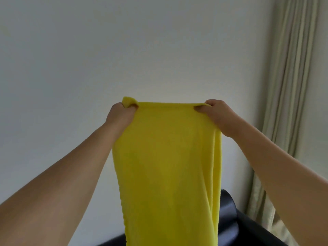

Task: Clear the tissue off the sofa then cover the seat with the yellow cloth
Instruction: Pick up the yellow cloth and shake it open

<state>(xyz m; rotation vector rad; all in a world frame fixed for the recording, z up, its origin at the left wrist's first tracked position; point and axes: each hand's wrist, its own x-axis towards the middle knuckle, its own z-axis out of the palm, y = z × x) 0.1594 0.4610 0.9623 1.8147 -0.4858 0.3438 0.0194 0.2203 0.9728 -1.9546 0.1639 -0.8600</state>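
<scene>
The yellow cloth hangs straight down in front of me, held up by its top edge at about chest height. My left hand pinches the top left corner, and my right hand pinches the top right corner. Both arms are stretched forward. Below the cloth, a dark, glossy sofa shows at the bottom right, mostly hidden by the cloth. No tissue is in view.
A plain white wall fills the background. A pale green curtain hangs down the right side, reaching behind the sofa's right end.
</scene>
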